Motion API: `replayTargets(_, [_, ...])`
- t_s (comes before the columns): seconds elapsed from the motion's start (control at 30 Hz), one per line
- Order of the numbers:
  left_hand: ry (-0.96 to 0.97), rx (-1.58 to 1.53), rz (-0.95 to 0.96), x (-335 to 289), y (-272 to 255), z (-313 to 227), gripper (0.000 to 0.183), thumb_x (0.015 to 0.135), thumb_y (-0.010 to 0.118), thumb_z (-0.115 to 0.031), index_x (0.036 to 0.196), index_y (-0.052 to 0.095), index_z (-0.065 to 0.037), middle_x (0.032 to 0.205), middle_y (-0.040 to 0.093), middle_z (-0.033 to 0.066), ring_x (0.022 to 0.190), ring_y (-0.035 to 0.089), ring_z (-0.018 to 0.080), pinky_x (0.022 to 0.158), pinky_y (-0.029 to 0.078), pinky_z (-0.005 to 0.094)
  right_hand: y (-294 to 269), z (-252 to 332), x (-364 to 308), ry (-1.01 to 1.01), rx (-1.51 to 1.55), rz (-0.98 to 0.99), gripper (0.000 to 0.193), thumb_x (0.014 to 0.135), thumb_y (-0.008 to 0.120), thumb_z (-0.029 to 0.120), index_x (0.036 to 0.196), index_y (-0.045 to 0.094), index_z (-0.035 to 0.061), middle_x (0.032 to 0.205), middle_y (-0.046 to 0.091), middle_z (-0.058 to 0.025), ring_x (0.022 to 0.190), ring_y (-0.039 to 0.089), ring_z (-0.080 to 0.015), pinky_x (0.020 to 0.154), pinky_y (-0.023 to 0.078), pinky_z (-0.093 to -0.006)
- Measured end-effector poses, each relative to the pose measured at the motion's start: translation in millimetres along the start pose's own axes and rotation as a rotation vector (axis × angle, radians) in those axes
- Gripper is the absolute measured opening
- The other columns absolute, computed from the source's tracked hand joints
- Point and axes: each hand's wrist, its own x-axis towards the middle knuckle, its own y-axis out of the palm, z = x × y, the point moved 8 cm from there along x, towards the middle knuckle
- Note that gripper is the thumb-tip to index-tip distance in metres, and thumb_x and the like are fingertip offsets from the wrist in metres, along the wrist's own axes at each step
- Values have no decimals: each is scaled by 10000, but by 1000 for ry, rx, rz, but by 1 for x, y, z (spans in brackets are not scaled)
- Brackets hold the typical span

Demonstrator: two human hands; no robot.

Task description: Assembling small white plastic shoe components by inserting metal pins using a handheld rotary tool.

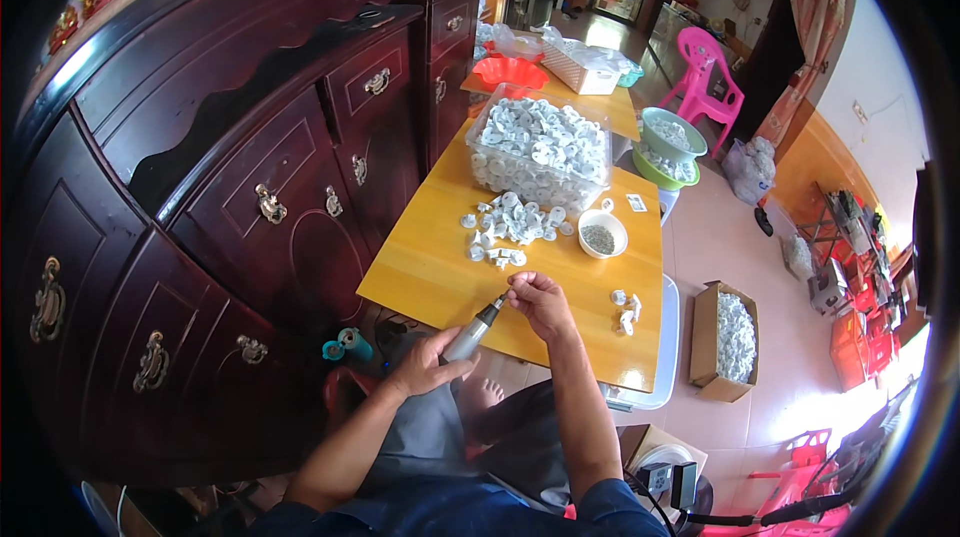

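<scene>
My left hand [425, 369] is wrapped round a grey electric screwdriver [466, 340], its dark tip tilted up to the right over the table's near edge. Right beside that tip, the fingers of my right hand [543, 309] are pinched together; whatever small thing is in them is too small to make out. Beyond my hands lies a loose pile of small white plastic parts [515, 222]. A white bowl [617, 233] of tiny metal pieces, perhaps screws, stands to its right. Several more white parts [627, 315] lie near the table's right edge.
A clear bin [540, 185] heaped with white parts stands at the table's far end. Dark wooden cabinets [260, 177] line the left. On the floor to the right is a cardboard box [706, 342] of white parts. Basins [672, 134] and a pink chair [706, 87] are farther back.
</scene>
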Motion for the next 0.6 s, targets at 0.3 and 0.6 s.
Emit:
replayTargets(0.3, [33, 52, -24, 3, -1, 6, 458, 847, 715, -236, 1234, 577, -33, 757, 655, 27, 678, 604, 75, 647, 495, 268, -1, -3, -2, 13, 24, 21, 37, 940, 615, 74, 973, 631, 70, 858, 640, -6, 761, 636, -104, 664, 540, -225])
replayTargets(0.6, [33, 25, -8, 2, -2, 9, 499, 841, 731, -262, 1252, 568, -31, 858, 682, 47, 776, 631, 84, 722, 507, 263, -3, -6, 0, 16, -91, 34, 143, 905, 657, 79, 1048, 645, 77, 889, 670, 4, 760, 646, -114, 683, 558, -258])
